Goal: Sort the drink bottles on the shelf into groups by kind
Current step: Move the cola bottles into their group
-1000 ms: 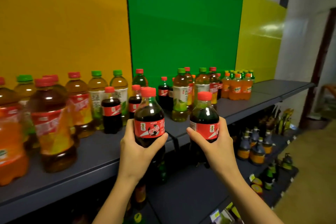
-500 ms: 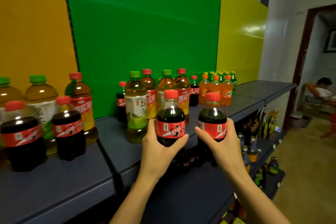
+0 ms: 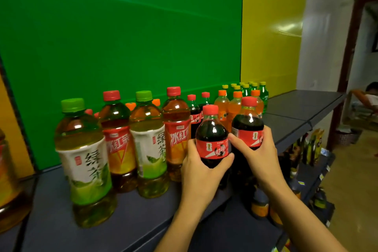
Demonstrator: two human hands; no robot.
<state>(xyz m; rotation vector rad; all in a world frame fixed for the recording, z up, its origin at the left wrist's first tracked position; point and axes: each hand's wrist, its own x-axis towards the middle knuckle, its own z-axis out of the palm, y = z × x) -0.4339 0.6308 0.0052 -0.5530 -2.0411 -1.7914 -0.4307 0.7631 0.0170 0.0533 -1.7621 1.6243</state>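
My left hand [image 3: 201,178] grips a small cola bottle [image 3: 211,135] with a red cap and red label. My right hand [image 3: 259,155] grips a second cola bottle [image 3: 247,127] just to its right. Both bottles are held upright over the front edge of the grey shelf [image 3: 126,221]. To their left stand two green tea bottles [image 3: 83,161] [image 3: 149,149] alternating with two iced red tea bottles [image 3: 118,141] [image 3: 177,133]. Behind are two more colas [image 3: 193,114], several orange sodas [image 3: 223,106] and several green sodas [image 3: 263,96].
The shelf runs on bare to the right [image 3: 302,104]. Lower shelves [image 3: 306,172] below carry more bottles and packets. A large amber bottle [image 3: 10,186] sits at the far left edge. A person sits in the doorway [image 3: 368,96] at the far right.
Both hands have carried the two colas rightwards along the shelf, past the big tea bottles, closer to the colas and orange sodas. The view has turned right with them.
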